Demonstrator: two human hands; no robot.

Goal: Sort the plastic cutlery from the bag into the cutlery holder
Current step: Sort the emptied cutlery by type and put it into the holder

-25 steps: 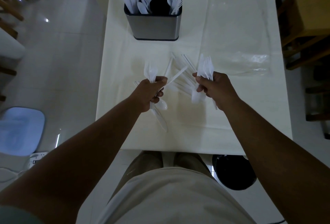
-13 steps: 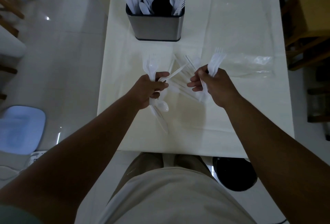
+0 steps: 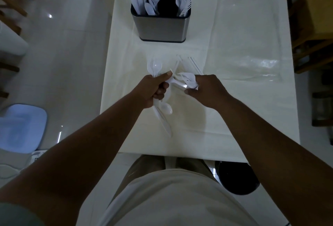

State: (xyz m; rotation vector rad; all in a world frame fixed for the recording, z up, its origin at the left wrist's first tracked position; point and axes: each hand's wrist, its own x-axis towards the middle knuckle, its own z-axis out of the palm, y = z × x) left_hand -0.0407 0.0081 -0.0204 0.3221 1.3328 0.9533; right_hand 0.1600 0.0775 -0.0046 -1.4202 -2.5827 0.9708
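Observation:
My left hand (image 3: 153, 89) is shut on a bunch of white plastic spoons (image 3: 154, 67), bowls pointing away from me. My right hand (image 3: 207, 90) grips a bunch of white plastic forks (image 3: 187, 80), tilted left so their heads almost touch my left thumb. Loose white cutlery (image 3: 189, 63) lies on the table just beyond both hands, and a spoon and a knife (image 3: 164, 116) lie below my left hand. The steel cutlery holder (image 3: 161, 27) stands at the far middle with knives and spoons on its left side and forks on its right. The clear plastic bag (image 3: 245, 35) lies flat at the right.
The white table (image 3: 234, 126) ends close on the left and at my body. A blue bin lid (image 3: 19, 128) sits on the floor at left, a black round bin (image 3: 237, 177) under the table's near edge, and wooden furniture (image 3: 313, 18) at the right.
My right hand has swung its forks from upright down and leftward toward my left hand. My left hand has stayed nearly in place with the spoons.

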